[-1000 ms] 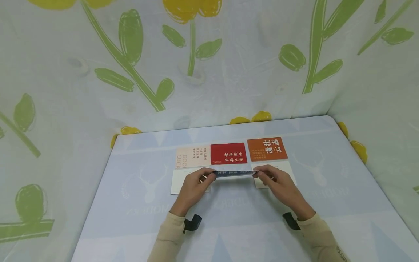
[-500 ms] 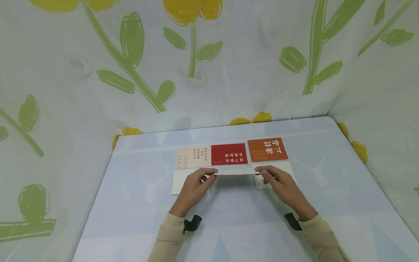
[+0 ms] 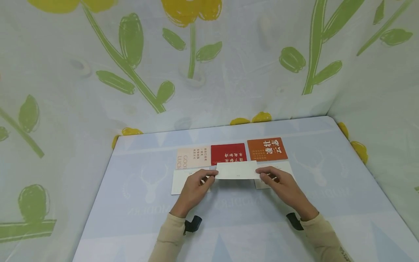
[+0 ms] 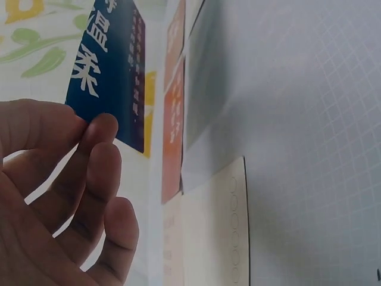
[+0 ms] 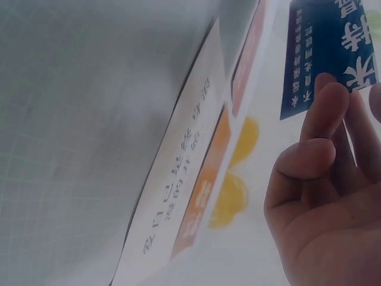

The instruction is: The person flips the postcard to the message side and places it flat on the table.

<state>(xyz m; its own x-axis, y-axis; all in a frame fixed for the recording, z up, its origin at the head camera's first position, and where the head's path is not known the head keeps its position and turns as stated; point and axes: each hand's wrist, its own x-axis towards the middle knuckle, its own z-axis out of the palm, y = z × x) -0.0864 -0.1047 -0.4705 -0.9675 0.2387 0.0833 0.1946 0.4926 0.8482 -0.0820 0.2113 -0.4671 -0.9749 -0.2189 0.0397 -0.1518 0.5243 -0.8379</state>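
A postcard (image 3: 237, 170) is held up above the table between both hands, its pale side showing in the head view. Its other face, dark blue with white characters, shows on the card (image 4: 113, 65) in the left wrist view and on the card (image 5: 303, 59) in the right wrist view. My left hand (image 3: 194, 187) pinches the left end between thumb and fingers. At the right end, my right hand (image 3: 284, 187) pinches it the same way. Below the left hand lies a white card (image 3: 179, 182); another white card (image 3: 284, 168) lies partly under the right hand.
Behind the hands, a pink card (image 3: 191, 157), a red card (image 3: 227, 153) and an orange card (image 3: 266, 149) lie in a row on the pale table (image 3: 137, 225). Floral fabric (image 3: 242, 72) hangs around the table.
The postcard has tipped in the fingers: first its blue face showed as a thin strip, then its edge, and now its pale side. Both hands have stayed nearly in place.
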